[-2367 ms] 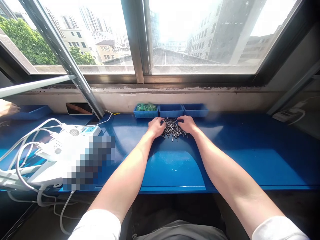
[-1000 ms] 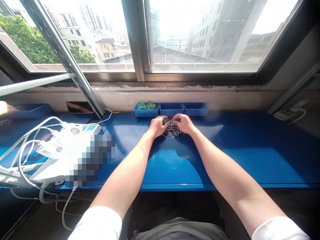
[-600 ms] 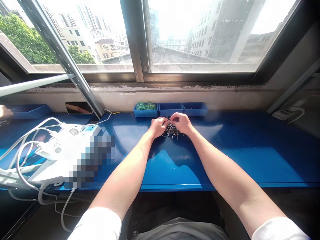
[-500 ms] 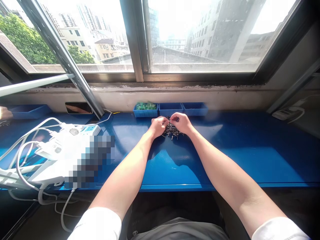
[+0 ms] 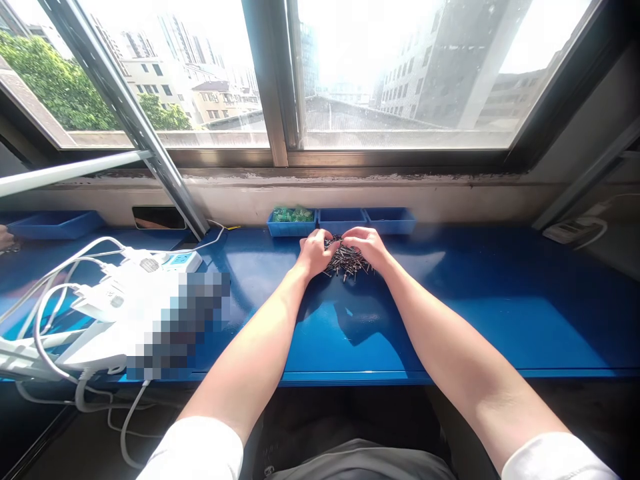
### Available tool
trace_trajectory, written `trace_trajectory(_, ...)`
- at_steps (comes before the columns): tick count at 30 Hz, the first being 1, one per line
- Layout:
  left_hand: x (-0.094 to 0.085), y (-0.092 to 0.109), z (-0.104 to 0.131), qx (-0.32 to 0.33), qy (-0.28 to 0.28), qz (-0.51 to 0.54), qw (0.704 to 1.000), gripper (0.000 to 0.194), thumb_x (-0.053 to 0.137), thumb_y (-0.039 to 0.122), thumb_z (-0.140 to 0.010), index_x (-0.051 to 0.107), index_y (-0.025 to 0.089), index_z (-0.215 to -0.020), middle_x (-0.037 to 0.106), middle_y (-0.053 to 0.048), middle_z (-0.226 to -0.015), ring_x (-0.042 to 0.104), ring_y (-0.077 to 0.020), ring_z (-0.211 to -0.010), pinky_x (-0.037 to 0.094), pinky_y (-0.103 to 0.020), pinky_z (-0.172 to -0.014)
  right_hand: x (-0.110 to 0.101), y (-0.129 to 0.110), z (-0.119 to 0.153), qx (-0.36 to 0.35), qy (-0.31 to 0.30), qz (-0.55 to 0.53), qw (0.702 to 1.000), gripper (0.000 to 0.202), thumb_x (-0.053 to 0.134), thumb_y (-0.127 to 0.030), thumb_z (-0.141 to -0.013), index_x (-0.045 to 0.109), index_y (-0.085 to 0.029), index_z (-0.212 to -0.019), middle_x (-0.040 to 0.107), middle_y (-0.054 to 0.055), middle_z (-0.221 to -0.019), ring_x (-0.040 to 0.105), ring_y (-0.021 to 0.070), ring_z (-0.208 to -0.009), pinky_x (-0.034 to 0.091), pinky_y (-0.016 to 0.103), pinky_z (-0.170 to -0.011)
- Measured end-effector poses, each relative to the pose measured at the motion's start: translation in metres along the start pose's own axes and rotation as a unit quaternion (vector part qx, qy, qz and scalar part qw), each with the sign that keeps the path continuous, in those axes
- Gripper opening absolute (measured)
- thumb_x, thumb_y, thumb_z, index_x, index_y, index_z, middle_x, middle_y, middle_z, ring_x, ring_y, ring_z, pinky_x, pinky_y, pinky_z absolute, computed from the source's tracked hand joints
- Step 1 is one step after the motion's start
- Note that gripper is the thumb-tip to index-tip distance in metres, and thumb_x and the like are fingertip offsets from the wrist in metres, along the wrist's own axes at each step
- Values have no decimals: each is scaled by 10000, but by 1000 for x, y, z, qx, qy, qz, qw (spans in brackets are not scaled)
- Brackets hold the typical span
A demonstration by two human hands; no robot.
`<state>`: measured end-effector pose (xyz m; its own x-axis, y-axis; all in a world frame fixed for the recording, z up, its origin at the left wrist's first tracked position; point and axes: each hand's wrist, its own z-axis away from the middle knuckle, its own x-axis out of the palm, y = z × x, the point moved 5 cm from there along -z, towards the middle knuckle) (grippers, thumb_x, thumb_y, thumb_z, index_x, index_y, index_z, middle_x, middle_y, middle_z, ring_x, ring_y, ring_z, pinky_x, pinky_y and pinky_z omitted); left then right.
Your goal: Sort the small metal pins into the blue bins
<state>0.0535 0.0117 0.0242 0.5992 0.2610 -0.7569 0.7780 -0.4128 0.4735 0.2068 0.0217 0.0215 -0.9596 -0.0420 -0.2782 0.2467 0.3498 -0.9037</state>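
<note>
A loose pile of thin dark metal pins, like screws or rivets, lies on the blue table. My left hand is at the pile's left edge, fingers curved and thumb apart from them. From the right, my right hand reaches over the pile with its fingers stretched out to the left. The two hands' fingertips are close together above the far part of the pile. Nothing held shows in either hand, though the fingertips partly hide the pins there.
Behind the pile stand a blue bin with green packets, a middle blue bin and a right blue bin. White power strips and cables crowd the left. A phone leans by the metal post. Another person's hand shows far left.
My fingers have moved from a close pinch above the pile to a wider spread. My right hand's fingers have straightened. The other person's hand at far left has drawn back and lower.
</note>
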Motion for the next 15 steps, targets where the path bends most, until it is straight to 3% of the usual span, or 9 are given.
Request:
trace_trajectory(4, -1, -8, -2, -41, 19, -14, 999, 288, 462, 382, -855, 555, 206, -1064, 581, -82, -1171, 513, -246, -1121, 348, -377, -961, -15, 6, -5, 15, 96, 107, 990, 315, 565, -299, -685, 677, -169, -950, 690, 49, -939, 609, 191, -857, 477, 316, -794)
trace_trajectory(7, 2, -12, -3, -48, 12, -15, 999, 284, 450, 368, -857, 557, 215, -1071, 572, -82, -1183, 503, -251, -1135, 343, -381, -967, -24, 6, -6, 1, 152, 207, 967, 427, 532, -269, -707, 632, -173, -1111, 652, 60, -1090, 525, 226, -1060, 423, 356, -923)
trace_trajectory(10, 5, -14, -2, -44, 4, -13, 999, 276, 437, 356, -861, 565, 217, -1061, 570, -80, -1179, 503, -255, -1133, 344, -391, -967, -26, 7, -7, -9, 159, 277, 948, 529, 515, -262, -722, 544, -185, -1244, 568, 45, -1250, 401, 259, -1184, 333, 413, -1010)
trace_trajectory(15, 8, -13, -2, -47, -7, -16, 999, 264, 421, 337, -865, 581, 224, -1042, 576, -78, -1157, 515, -255, -1112, 353, -401, -961, -25, 18, -11, 35, 135, 319, 937, 659, 517, -289, -722, 397, -208, -1365, 431, 23, -1392, 360, 292, -1165, 321, 450, -981)
